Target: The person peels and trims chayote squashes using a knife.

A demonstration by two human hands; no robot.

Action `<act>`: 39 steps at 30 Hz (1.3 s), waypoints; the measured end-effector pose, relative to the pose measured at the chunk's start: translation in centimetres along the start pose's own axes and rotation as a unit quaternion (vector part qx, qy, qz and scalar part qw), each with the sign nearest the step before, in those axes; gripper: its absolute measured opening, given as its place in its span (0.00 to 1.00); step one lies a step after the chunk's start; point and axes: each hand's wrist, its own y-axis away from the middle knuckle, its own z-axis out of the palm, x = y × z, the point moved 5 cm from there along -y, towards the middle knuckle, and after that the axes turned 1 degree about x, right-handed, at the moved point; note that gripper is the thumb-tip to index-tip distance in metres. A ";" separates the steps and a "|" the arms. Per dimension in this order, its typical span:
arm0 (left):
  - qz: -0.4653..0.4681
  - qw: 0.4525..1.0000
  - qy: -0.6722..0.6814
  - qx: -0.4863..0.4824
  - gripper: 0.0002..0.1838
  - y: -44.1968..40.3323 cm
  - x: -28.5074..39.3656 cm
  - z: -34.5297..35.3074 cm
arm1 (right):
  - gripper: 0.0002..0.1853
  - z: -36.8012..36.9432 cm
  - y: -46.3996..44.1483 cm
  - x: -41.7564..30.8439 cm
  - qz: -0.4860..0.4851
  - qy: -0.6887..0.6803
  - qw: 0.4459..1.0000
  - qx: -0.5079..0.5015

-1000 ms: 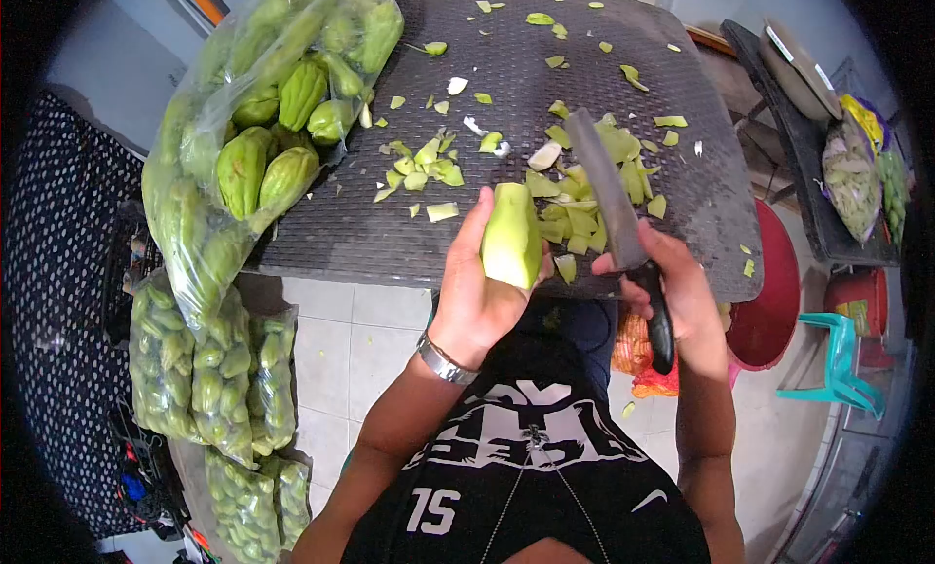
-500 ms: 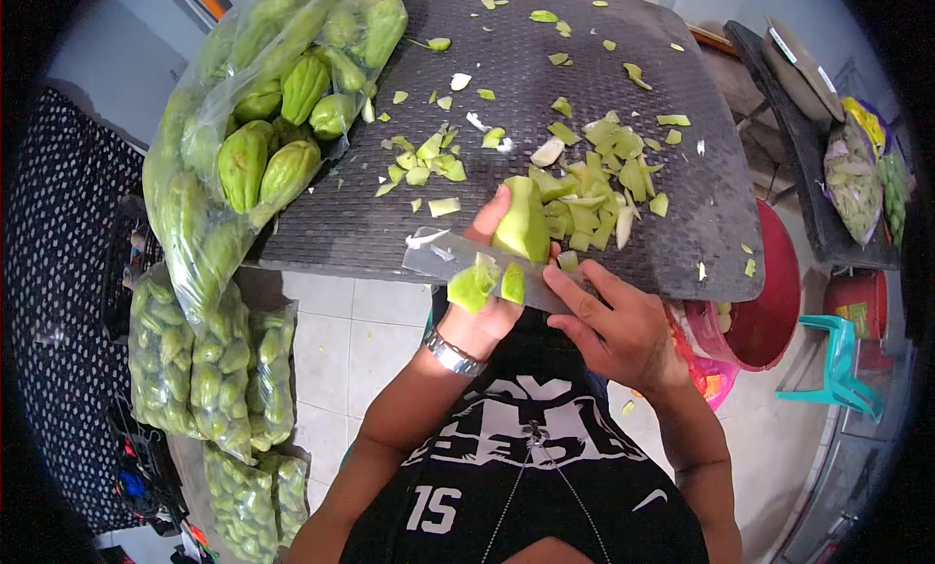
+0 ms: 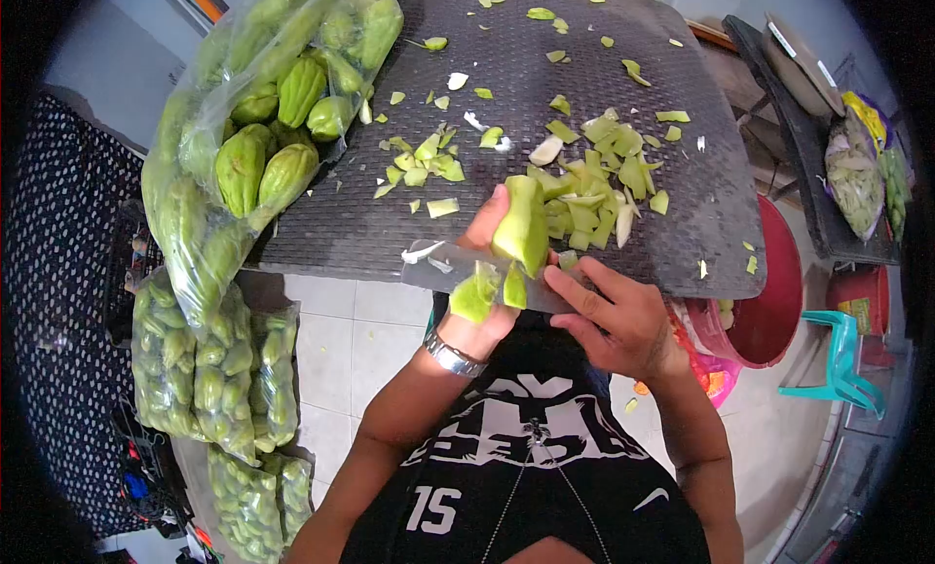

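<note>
A pale green peeled chayote (image 3: 521,223) is gripped in my left hand (image 3: 480,235), over the near edge of the dark woven-pattern table (image 3: 331,235). My right hand (image 3: 612,320) holds the knife (image 3: 438,270), its blade pointing left across the underside of the chayote. Green pieces (image 3: 474,293) lie on the blade, and white scraps stick near its tip. The knife's handle is hidden by my right hand. A heap of peelings (image 3: 589,199) lies just beyond the chayote, and a smaller pile (image 3: 429,157) sits to its left.
An open plastic bag of chayotes (image 3: 243,165) covers the table's left side. More filled bags (image 3: 222,374) stand below it. At the right are a red tub (image 3: 779,291), a teal stool (image 3: 840,364) and a dark side table (image 3: 794,155) with bagged produce.
The knife has swung left and down from upright to beneath the chayote, with my right hand moving inward. Cut green pieces now show on the blade. The chayote has shifted slightly right.
</note>
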 end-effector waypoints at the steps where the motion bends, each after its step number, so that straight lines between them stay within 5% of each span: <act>1: 0.003 1.000 0.015 0.006 0.24 -0.1 -0.1 -0.1 | 0.30 0.0 0.0 0.1 -0.001 -0.005 1.000 0.002; 11: 0.043 0.998 0.049 0.011 0.24 0.8 -0.5 -1.6 | 0.28 -0.7 -0.3 4.0 0.030 -0.011 0.999 0.027; 12: -0.030 0.999 -0.003 -0.037 0.25 0.7 0.0 -1.1 | 0.27 -1.1 0.2 5.2 0.071 -0.022 0.996 0.044; 15: -0.023 0.999 0.011 -0.019 0.27 1.4 0.8 -0.4 | 0.24 -2.2 1.3 8.2 0.234 -0.098 0.965 0.060; 17: -0.009 1.000 0.019 -0.001 0.26 0.6 1.0 -1.1 | 0.23 -2.9 1.2 7.8 0.404 -0.173 0.898 0.005; 19: 0.005 0.999 0.033 0.021 0.26 -0.4 0.9 -0.7 | 0.23 -2.6 0.6 6.6 0.405 -0.179 0.896 0.007; 24: 0.105 0.992 0.055 0.036 0.23 -0.3 -0.6 -1.4 | 0.26 -0.8 -0.7 0.0 0.056 -0.030 0.997 0.045; 27: 0.010 0.997 0.050 -0.053 0.24 -0.5 -0.4 -0.9 | 0.28 0.2 -0.4 -0.3 0.051 -0.023 0.998 0.001; 34: 0.021 0.999 0.037 -0.016 0.25 -1.0 -1.2 -1.6 | 0.30 0.2 -0.4 1.1 0.026 -0.020 0.999 -0.032; 39: 0.019 1.000 0.012 -0.017 0.26 0.7 -0.6 -0.2 | 0.26 -1.3 -0.6 3.5 0.027 0.005 0.997 0.069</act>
